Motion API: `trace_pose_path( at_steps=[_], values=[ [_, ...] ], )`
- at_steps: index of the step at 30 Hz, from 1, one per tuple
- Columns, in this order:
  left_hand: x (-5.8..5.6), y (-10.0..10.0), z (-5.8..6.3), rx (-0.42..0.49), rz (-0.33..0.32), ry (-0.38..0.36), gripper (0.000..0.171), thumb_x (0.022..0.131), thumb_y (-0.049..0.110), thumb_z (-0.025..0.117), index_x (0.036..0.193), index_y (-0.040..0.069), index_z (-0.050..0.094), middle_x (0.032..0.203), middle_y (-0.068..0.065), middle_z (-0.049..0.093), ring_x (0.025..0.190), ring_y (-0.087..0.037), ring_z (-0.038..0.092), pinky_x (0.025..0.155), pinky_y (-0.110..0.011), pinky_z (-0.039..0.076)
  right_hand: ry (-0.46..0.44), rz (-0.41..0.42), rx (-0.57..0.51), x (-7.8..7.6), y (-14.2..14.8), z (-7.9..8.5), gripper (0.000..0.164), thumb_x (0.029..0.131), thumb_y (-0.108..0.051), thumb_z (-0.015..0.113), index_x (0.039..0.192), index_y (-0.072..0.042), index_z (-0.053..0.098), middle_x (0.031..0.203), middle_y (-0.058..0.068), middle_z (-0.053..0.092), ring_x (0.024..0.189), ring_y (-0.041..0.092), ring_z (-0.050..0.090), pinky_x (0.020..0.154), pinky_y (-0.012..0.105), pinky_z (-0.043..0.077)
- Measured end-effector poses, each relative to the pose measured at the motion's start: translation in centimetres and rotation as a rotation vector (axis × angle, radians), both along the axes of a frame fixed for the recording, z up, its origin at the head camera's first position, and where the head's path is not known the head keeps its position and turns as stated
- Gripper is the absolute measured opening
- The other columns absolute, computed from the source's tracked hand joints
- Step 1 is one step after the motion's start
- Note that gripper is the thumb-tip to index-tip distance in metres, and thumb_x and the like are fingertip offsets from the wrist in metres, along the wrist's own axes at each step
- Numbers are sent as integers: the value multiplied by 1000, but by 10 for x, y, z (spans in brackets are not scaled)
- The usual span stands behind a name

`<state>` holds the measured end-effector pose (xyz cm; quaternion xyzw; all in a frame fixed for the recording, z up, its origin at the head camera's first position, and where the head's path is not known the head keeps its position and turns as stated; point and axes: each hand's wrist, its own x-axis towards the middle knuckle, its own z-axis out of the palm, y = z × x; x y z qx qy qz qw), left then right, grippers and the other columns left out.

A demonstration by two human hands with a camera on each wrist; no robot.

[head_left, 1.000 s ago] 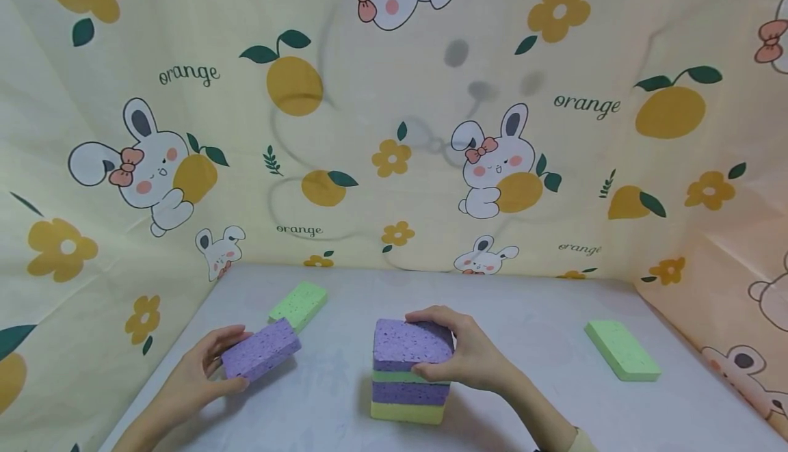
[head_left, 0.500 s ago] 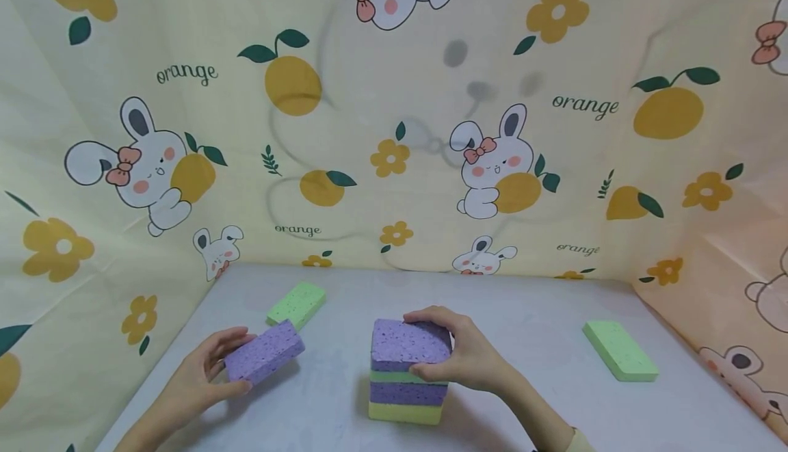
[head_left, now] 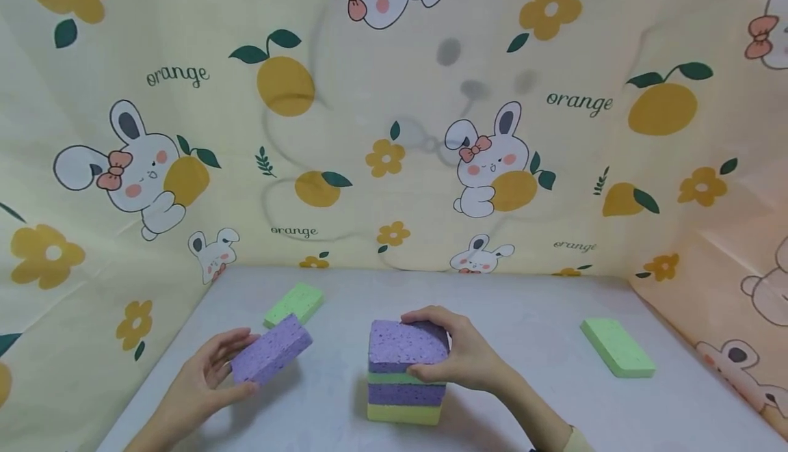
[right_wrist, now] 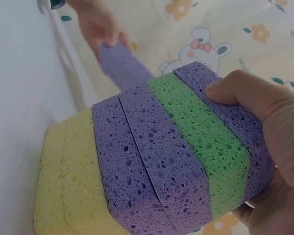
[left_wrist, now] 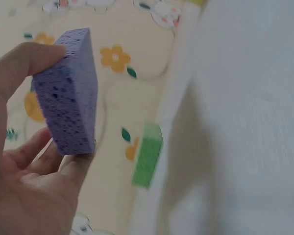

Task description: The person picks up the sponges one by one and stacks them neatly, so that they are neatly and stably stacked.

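Observation:
My left hand (head_left: 212, 373) pinches a purple sponge (head_left: 273, 351) between thumb and fingers. It is held tilted above the table, left of a stack of sponges. My right hand (head_left: 464, 353) grips the stack's top purple sponge (head_left: 406, 342), thumb on the near side and fingers over the far side. Below that, the right wrist view shows a green sponge (right_wrist: 208, 147), then two purple sponges (right_wrist: 161, 152) and a yellow base (right_wrist: 71, 181) with a faint seam across it. The stack stands upright, its layers nearly flush.
One loose green sponge (head_left: 297, 303) lies at the back left, partly behind the held purple one. Another green sponge (head_left: 618, 347) lies far right. A patterned cloth (head_left: 394, 165) rises behind the grey-white table (head_left: 523, 315) and along both sides.
My left hand has moved slightly right with its purple sponge, which now tilts more steeply. My right hand keeps its grip on the stack. The head view has shifted a little.

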<state>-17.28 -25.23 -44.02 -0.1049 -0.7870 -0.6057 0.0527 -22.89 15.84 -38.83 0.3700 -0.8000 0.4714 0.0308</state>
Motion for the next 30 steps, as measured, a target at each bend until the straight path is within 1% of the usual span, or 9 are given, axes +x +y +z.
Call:
trace_pose_path(
  at_steps=[3,6,10,15,18,21,26,27,30],
  values=[
    [7,12,10,47,-1,45,78,78,4,83,142,-2,37,139,-22,48,120,-4,51,99,-13,39,-23,-2,-4,-1,-2,-1,60,70,-21,88,125,-22,63,121,-9,63,101,19,60,85,29,51],
    [12,29,23,79,-37,132,75,77,-2,82,139,-2,40,137,-23,49,122,-10,51,100,-17,41,-47,3,-10,-2,-3,-2,61,70,-21,88,125,-22,63,121,-9,63,101,19,60,85,29,52],
    [9,55,42,81,-138,268,74,74,-3,83,137,1,45,137,-18,50,126,-20,49,104,-23,40,-61,10,-33,-3,-2,-3,59,69,-21,89,123,-21,63,118,-6,64,100,20,60,84,30,52],
    [-3,94,63,56,-289,379,73,73,-1,85,137,3,48,137,-12,51,126,-27,48,107,-29,39,-77,14,-60,-3,-1,-3,61,68,-19,89,122,-19,61,115,-4,64,100,22,60,84,30,52],
    [-12,115,70,40,-370,400,75,74,0,85,138,5,47,137,-9,52,126,-28,48,108,-32,39,-76,21,-72,-4,0,-4,66,67,-18,90,125,-19,59,114,-2,64,98,22,60,84,31,52],
    [-20,130,72,26,-428,408,77,73,2,86,139,8,46,137,-7,53,126,-28,49,108,-37,40,-87,34,-90,-4,0,-5,75,66,-16,91,132,-19,54,116,-1,64,100,24,60,87,34,52],
    [-33,142,70,-10,-445,377,77,74,8,87,139,13,46,135,-1,56,124,-22,52,107,-36,41,-161,61,-139,-4,-1,-4,92,66,-13,92,143,-17,42,123,5,61,108,28,59,94,39,50],
    [-35,144,69,-8,-448,359,76,75,10,87,139,14,46,135,0,56,124,-20,52,107,-35,41,-172,59,-145,-4,0,-4,93,66,-13,92,144,-17,41,122,6,60,108,29,59,93,40,51],
    [-40,149,65,30,-471,323,73,78,10,85,139,12,46,136,-2,55,126,-21,51,109,-36,38,-207,57,-160,-4,0,-3,94,66,-12,92,144,-18,39,121,10,59,106,30,59,89,41,53]
  ],
)
